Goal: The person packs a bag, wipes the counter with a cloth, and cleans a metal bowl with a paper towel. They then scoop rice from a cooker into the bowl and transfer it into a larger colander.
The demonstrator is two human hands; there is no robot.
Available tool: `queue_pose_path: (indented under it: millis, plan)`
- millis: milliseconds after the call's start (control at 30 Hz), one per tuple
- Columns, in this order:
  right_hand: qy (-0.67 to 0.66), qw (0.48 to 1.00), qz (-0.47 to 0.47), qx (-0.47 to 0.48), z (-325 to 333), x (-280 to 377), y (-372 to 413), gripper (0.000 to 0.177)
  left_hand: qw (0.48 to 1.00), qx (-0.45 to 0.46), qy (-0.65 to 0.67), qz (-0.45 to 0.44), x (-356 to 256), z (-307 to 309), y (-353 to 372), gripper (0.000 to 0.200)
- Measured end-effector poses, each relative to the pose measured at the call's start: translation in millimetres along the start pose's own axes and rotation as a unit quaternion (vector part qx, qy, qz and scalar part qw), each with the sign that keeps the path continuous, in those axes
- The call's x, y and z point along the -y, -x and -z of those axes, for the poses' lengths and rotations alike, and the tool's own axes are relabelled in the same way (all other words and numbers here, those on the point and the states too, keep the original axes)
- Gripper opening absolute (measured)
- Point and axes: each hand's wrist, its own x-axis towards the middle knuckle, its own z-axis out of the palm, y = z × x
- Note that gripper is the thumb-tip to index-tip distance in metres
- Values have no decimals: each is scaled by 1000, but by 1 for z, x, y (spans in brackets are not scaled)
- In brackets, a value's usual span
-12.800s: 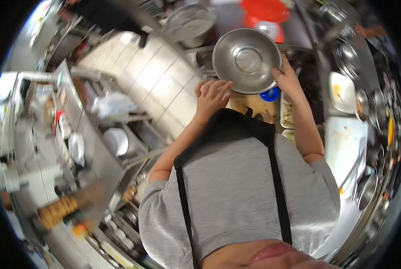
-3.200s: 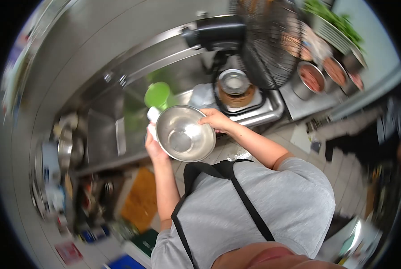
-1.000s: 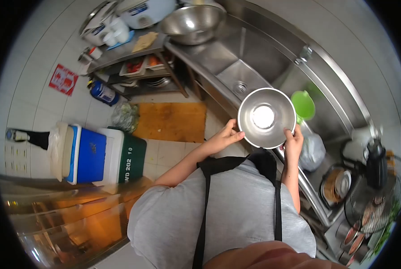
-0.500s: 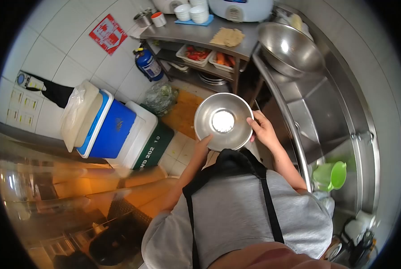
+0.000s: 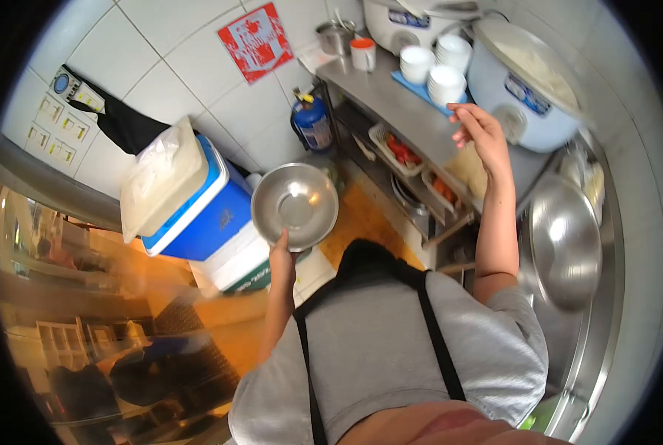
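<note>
My left hand grips the near rim of a shiny steel mixing bowl, thumb on its inner side. The bowl tilts toward me and nothing shows inside. My right hand is raised over the steel counter, holding nothing, its fingers apart and loosely bent. Closest to it are stacks of small white bowls on a blue cloth. A large pale blue rice cooker stands just right of that hand. Beneath my right wrist, a tan cloth lies partly hidden.
On the left, a blue cooler box sits on a white and green one. A blue fire extinguisher stands by the wall. Shelves below the counter hold trays of red and orange food. A large steel basin rests at the sink.
My right hand has let go of the steel bowl and risen to the counter by the white bowls. The left hand has carried the bowl leftward. My view has turned right.
</note>
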Motion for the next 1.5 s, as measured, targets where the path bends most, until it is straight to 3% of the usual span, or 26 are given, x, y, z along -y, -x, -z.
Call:
queue_pose_path:
  millis: [67, 100, 133, 267, 333, 500, 600, 633, 733, 800, 900, 1000, 1033, 1067, 1100, 1133, 1200, 1300, 1400, 1500]
  plan:
    - [66, 997, 4, 42, -19, -13, -82, 28, 1000, -3, 16, -24, 1, 4, -32, 49]
    - [137, 984, 101, 59, -33, -26, -123, 27, 999, -20, 14, -28, -2, 2, -41, 50]
    - [206, 956, 197, 72, -51, -39, -168, 26, 999, -35, 12, -31, -7, 1, -50, 50]
    - [459, 843, 278, 43, -121, -83, -335, 20, 991, -71, 113, 20, -18, -9, -93, 51]
    - [551, 792, 263, 11, -150, -113, -420, 20, 991, -61, 120, 8, -26, -17, -131, 52]
    - [694, 697, 180, 1, -189, -174, -513, 21, 993, -55, 106, 5, -51, -29, -257, 50]
    - [708, 702, -38, 71, -197, -210, -566, 25, 995, -31, 97, -14, -85, -55, -328, 46]
    - [695, 712, -57, 82, -196, -209, -577, 26, 995, -25, 100, -16, -96, -65, -347, 46]
    - [647, 748, -106, 106, -193, -212, -578, 28, 993, 22, 118, -3, -118, -82, -395, 45]
    - [618, 772, -116, 92, -188, -173, -569, 29, 989, 69, 131, 9, -124, -89, -425, 45]
    - [596, 801, -32, -38, -198, -160, -531, 30, 986, 94, 141, 3, -138, -109, -443, 47]
    - [645, 752, 94, -99, -234, -201, -500, 36, 990, 63, 123, -30, -157, -140, -443, 49]
    - [597, 800, 55, -18, -241, -239, -499, 41, 988, 73, 129, -36, -163, -153, -443, 50]
    - [551, 834, -14, -17, -249, -220, -488, 44, 986, 86, 133, -42, -171, -162, -444, 51]
    - [493, 870, -25, 10, -248, -202, -483, 48, 985, 105, 128, -51, -176, -171, -443, 51]
    - [423, 906, -21, 5, -245, -189, -479, 40, 983, 120, 127, -64, -180, -180, -444, 50]
    - [434, 900, -49, 4, -247, -209, -480, 39, 971, 193, 132, -43, -186, -203, -444, 50]
    - [370, 928, 30, -47, -208, -176, -464, 52, 945, 291, 146, -28, -202, -257, -419, 49]
    - [300, 942, 73, -131, -127, -105, -426, 49, 908, 389, 155, 26, -195, -308, -394, 49]
    - [362, 903, -10, -233, -23, -48, -360, 45, 829, 532, 148, 87, -182, -362, -361, 50]
